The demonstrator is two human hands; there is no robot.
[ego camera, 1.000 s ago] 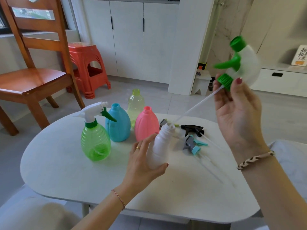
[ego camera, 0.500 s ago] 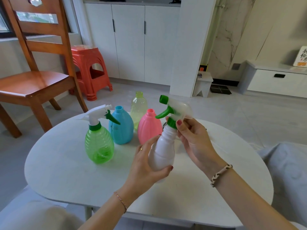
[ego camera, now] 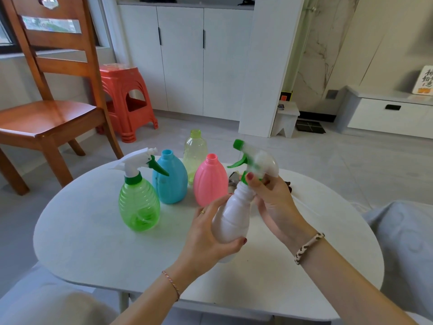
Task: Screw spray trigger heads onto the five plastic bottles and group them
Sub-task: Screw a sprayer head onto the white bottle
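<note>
My left hand [ego camera: 206,233] grips a white bottle [ego camera: 232,219], tilted above the white table [ego camera: 93,249]. A white and green trigger head [ego camera: 255,160] sits on the bottle's neck, and my right hand [ego camera: 274,200] pinches its green collar. To the left stand a green bottle [ego camera: 139,207] with a trigger head fitted, a blue bottle [ego camera: 169,181], a pale yellow bottle [ego camera: 195,153] and a pink bottle [ego camera: 210,181], these three with open necks. Loose trigger heads [ego camera: 233,178] lie behind my hands, mostly hidden.
A wooden chair [ego camera: 46,109] and a red plastic stool [ego camera: 126,99] stand beyond the table on the left. White cabinets [ego camera: 187,59] line the back wall. Grey cushions [ego camera: 403,242] flank the table at right and lower left.
My right hand brought the green and white trigger head down from high on the right, fed its tube into the white bottle and now holds the collar at the neck.
</note>
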